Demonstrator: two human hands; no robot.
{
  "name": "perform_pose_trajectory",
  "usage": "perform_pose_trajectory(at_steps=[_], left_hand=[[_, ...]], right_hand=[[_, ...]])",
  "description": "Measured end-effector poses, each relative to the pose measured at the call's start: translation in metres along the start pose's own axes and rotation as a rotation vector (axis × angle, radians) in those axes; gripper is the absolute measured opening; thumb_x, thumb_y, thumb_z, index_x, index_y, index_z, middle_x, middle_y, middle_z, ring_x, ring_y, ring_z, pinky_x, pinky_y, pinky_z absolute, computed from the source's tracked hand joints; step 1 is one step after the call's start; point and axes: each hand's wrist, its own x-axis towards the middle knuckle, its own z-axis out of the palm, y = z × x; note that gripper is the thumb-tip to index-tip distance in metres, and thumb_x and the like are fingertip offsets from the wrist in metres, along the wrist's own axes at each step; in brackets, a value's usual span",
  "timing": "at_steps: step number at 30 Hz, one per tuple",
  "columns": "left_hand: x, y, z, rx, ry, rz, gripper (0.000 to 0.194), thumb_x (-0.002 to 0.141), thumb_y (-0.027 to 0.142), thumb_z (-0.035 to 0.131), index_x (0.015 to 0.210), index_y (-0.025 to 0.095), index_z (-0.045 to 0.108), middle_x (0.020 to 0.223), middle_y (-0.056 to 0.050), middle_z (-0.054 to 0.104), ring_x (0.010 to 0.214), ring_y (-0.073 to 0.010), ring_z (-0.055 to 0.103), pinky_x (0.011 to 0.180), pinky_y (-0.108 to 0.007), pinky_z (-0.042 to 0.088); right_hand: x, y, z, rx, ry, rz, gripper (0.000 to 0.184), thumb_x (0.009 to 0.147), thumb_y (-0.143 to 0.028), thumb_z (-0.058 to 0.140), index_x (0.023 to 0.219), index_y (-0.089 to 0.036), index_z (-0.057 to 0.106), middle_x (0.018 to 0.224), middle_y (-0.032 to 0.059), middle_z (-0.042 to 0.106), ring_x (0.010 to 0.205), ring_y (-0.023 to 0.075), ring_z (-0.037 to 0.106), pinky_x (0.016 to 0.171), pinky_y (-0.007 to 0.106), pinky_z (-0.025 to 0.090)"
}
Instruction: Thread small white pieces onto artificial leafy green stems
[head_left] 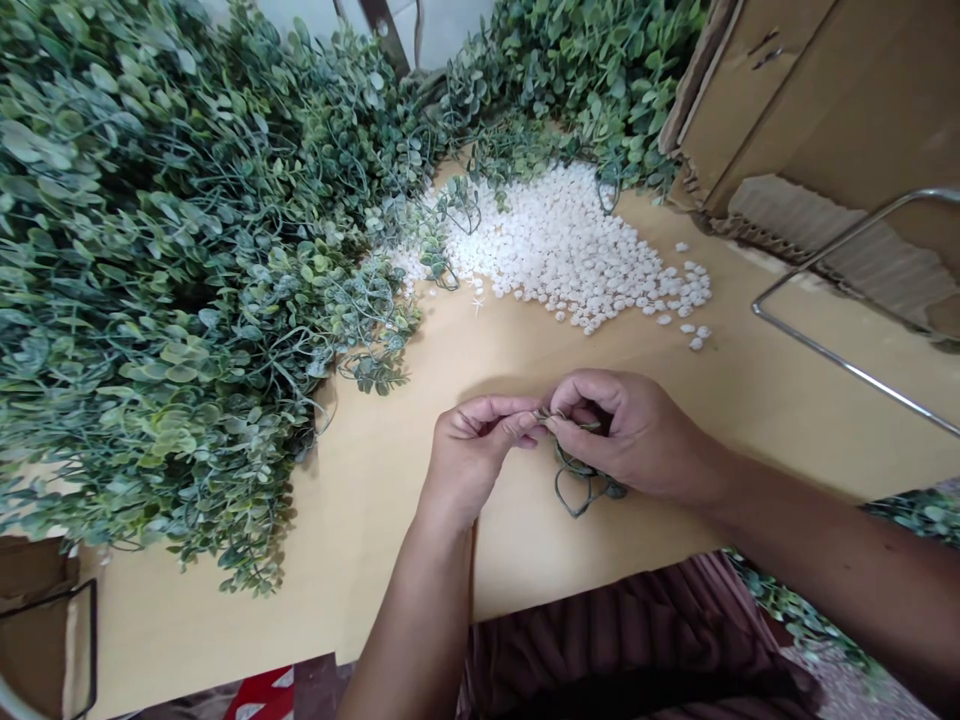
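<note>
Near the front of the table, my left hand [480, 435] and my right hand [626, 425] meet fingertip to fingertip. Both pinch a thin green artificial plant sprig [574, 500], whose looped stem hangs below the right fingers. Most of the sprig is hidden behind my right hand, and I cannot make out any smaller piece at the fingertips. Beyond the hands lies a spread of small white plastic pieces [570, 250], with a few strays at its right edge. A heap of artificial green foliage [187, 250] rises on the left.
More foliage [592, 80] stands at the back. A cardboard box [840, 110] is at the right, with a bent metal wire frame [832, 365] in front of it. Another carton [34, 630] sits at the lower left. The pale table [360, 520] ends close to my lap.
</note>
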Motion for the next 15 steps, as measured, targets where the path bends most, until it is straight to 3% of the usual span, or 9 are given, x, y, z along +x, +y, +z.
perform_pose_trajectory(at_steps=[15], left_hand=[[0.0000, 0.0011, 0.0046, 0.030, 0.021, -0.013, 0.013, 0.054, 0.021, 0.079, 0.061, 0.016, 0.070, 0.055, 0.001, 0.067, 0.047, -0.0074, 0.056, 0.053, -0.021, 0.051]], right_hand=[[0.0017, -0.0017, 0.0018, -0.024, 0.014, 0.030, 0.011, 0.068, -0.020, 0.048, 0.057, -0.017, 0.045, 0.050, -0.0062, 0.033, 0.046, 0.0061, 0.030, 0.042, 0.019, 0.025]])
